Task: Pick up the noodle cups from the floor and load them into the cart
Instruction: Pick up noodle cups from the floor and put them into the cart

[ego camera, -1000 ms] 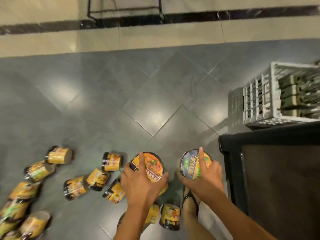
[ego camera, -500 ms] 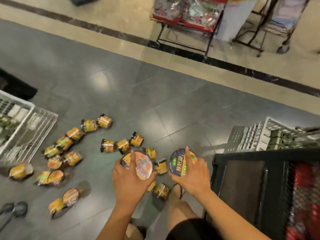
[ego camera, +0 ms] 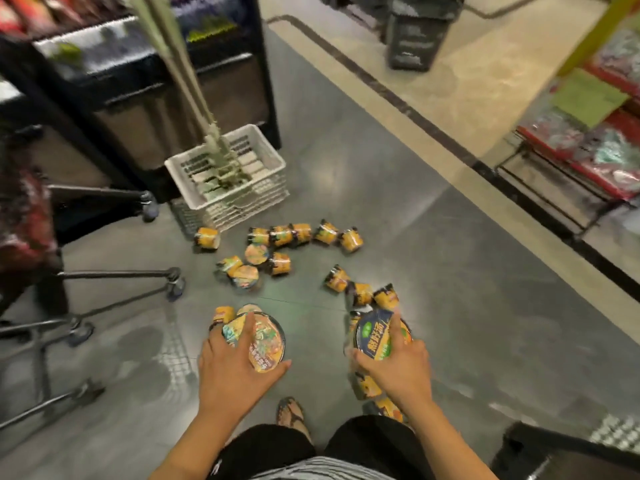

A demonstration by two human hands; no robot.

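The left grip is clamped on an orange-lidded noodle cup, forefinger laid across the lid; the right grip is clamped likewise on a blue-lidded noodle cup. Both cups are held lid-up above the grey floor, in front of the person's knees. The remaining noodle cups lie scattered on the floor beyond and beneath the grips, most on their sides, reaching to a white crate. Wheeled metal frames stand at left.

Grey tiled floor carries scattered noodle cups, most lying on their sides in loose clusters. White slatted crate stands just beyond. Wheeled metal frame at left.
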